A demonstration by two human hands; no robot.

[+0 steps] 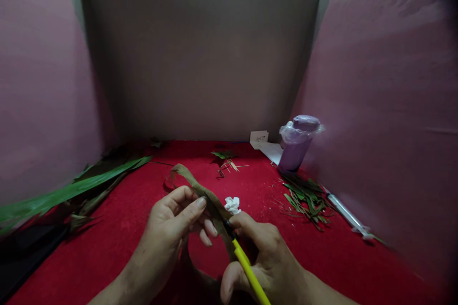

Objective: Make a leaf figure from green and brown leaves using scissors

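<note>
My left hand (pixel 175 224) is closed in a pinch, thumb and fingers on a long dry brownish-green leaf strip (pixel 211 200). The strip's far end curls over above my fingers, and its lower part loops down beneath my hands. My right hand (pixel 272 252) is shut on a yellow-handled tool (pixel 248 269) with a black front end. That black end meets the strip just right of my left fingers; its exact shape is hidden by the strip and my index finger. A crumpled white tissue (pixel 232 205) lies behind my right fingertips.
Long green leaves (pixel 82 189) lie left, beside a black item (pixel 32 252). Thin sticks (pixel 232 166) sit mid-back. At right are a purple cup (pixel 295 152) with plastic wrap, leaf scraps (pixel 309 198) and a syringe (pixel 347 215). Walls enclose the red cloth (pixel 125 209).
</note>
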